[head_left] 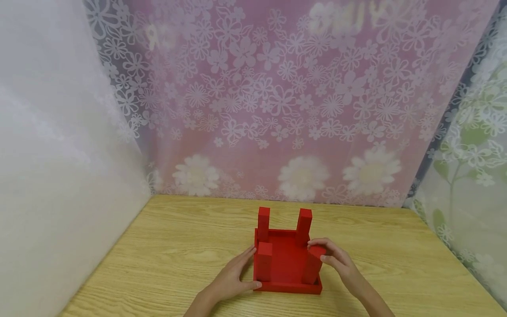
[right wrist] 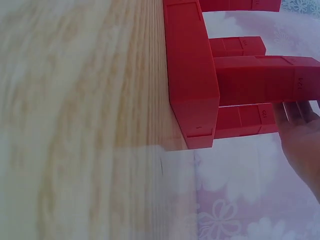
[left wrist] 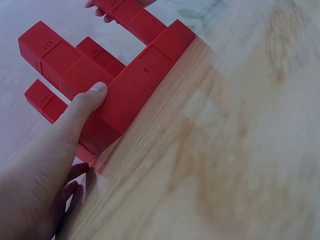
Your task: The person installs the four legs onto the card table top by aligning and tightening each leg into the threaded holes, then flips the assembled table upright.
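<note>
A shallow red tray (head_left: 289, 288) with low walls lies on the table, and a square red post stands upright at each of its corners. My left hand (head_left: 233, 273) holds the tray's near left corner, thumb on the front wall and fingers along the left wall. Beside that thumb rises the near left post (head_left: 264, 263). My right hand (head_left: 341, 259) grips the upper part of the near right post (head_left: 312, 269) between thumb and fingers. In the right wrist view this post (right wrist: 265, 80) bears a raised number, and its foot meets the tray wall.
The far left post (head_left: 263, 223) and far right post (head_left: 304, 225) stand at the tray's back corners. Wood-grained tabletop (head_left: 178, 246) surrounds the tray. A pink flowered curtain (head_left: 257, 110) hangs behind the table, with a pale sheet (head_left: 59, 154) at the left.
</note>
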A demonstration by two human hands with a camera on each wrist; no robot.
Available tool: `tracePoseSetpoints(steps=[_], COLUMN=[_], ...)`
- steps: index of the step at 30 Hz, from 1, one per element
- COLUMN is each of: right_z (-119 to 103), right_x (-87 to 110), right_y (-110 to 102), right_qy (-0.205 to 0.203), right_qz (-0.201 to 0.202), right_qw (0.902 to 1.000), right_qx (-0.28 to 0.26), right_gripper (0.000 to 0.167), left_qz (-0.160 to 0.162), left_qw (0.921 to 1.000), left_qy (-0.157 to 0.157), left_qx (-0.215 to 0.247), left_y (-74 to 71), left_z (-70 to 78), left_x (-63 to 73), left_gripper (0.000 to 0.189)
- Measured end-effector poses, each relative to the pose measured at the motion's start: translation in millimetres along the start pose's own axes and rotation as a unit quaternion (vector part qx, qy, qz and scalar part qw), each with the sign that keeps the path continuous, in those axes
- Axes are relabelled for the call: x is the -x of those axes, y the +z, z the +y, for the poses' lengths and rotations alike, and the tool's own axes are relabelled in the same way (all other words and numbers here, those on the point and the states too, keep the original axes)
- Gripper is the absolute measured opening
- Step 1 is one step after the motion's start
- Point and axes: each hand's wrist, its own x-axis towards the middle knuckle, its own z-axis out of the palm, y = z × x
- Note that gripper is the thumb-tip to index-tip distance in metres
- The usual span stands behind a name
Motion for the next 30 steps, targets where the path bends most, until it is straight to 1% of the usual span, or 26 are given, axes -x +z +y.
tracePoseSetpoints(steps=[5,7,10,12,14,20,23,24,25,27,29,30], right_z=[3.1,4.0,2.6,1.2,0.1,-0.7,-1.7,-2.2,-2.4,-3.0,-3.4,-3.1], right_x=[-0.2,-0.2,-0.5,-0.4,-0.6,-1.7,-2.7,-3.1,-3.4,-3.5,-3.0,-2.6], right_y=[1.7,2.5,4.9,6.4,7.8,10.4,10.7,10.6,10.0,8.0,5.1,3.5], right_qy=[-0.031,-0.035,-0.015,0.003,0.014,0.031,0.038,0.036,0.031,0.023,0.022,0.023], right_qz=[0.016,0.029,0.053,0.069,0.08,0.108,0.109,0.104,0.095,0.067,0.031,0.013], right_qw=[0.9993,0.9984,0.9948,0.9899,0.9852,0.9713,0.9669,0.9681,0.9715,0.9834,0.9948,0.9981], right_qx=[0.009,0.034,0.086,0.124,0.151,0.21,0.228,0.225,0.215,0.167,0.095,0.056], right_gripper=[0.031,0.03,0.029,0.028,0.027,0.026,0.028,0.029,0.03,0.03,0.032,0.033], left_qz=[0.002,0.003,0.004,0.003,0.003,0.001,0.001,0.001,0.001,0.001,0.002,0.002], left_qw=[1.0,1.0,1.0,1.0,1.0,1.0,1.0,1.0,1.0,1.0,1.0,1.0], left_qy=[0.004,0.005,0.005,0.003,0.002,0.001,-0.001,0.0,0.0,0.001,0.003,0.003], left_qx=[-0.005,-0.006,-0.005,-0.004,-0.003,-0.004,-0.002,-0.002,-0.002,-0.004,-0.006,-0.007], left_y=[1.2,1.4,1.5,1.4,1.4,1.8,1.8,1.7,1.7,1.6,1.5,1.5], left_z=[-1.3,-1.6,-1.2,-0.6,-0.6,-2.3,-2.6,-2.6,-2.6,-2.4,-2.2,-2.2], left_x=[-0.5,-0.7,-0.5,-0.2,0.0,-0.9,-1.1,-1.1,-1.1,-1.0,-1.0,-1.0], left_gripper=[0.087,0.086,0.086,0.086,0.086,0.087,0.087,0.086,0.086,0.086,0.086,0.086])
